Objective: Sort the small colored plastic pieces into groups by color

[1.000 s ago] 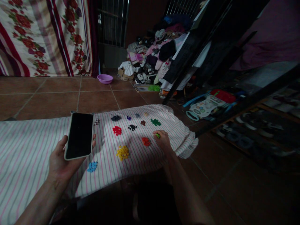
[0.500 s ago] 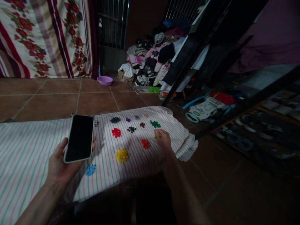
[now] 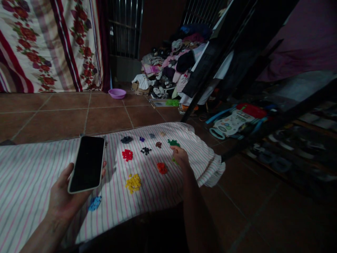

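Observation:
My left hand is closed around a smartphone in a pale case, its dark screen facing up. On the striped cloth lie several sorted piles of small coloured pieces, too small to name. My right hand hovers at the dark green pile, index finger stretched toward it and the others curled; I see nothing held. Partly under that hand are lime green pieces. Left of it are orange-red pieces and brown ones. Yellow pieces, red pieces and blue pieces lie nearer the phone.
Further back on the cloth are black pieces and dark grey pieces. A purple basin stands on the tiled floor, beside a heap of clothes. At right are a dark slanted post and a toy panel.
My right hand has shifted from the lime green pieces toward the dark green pile, its index finger now stretched out. The view has tilted slightly, so the cloth sits lower. The phone stays held.

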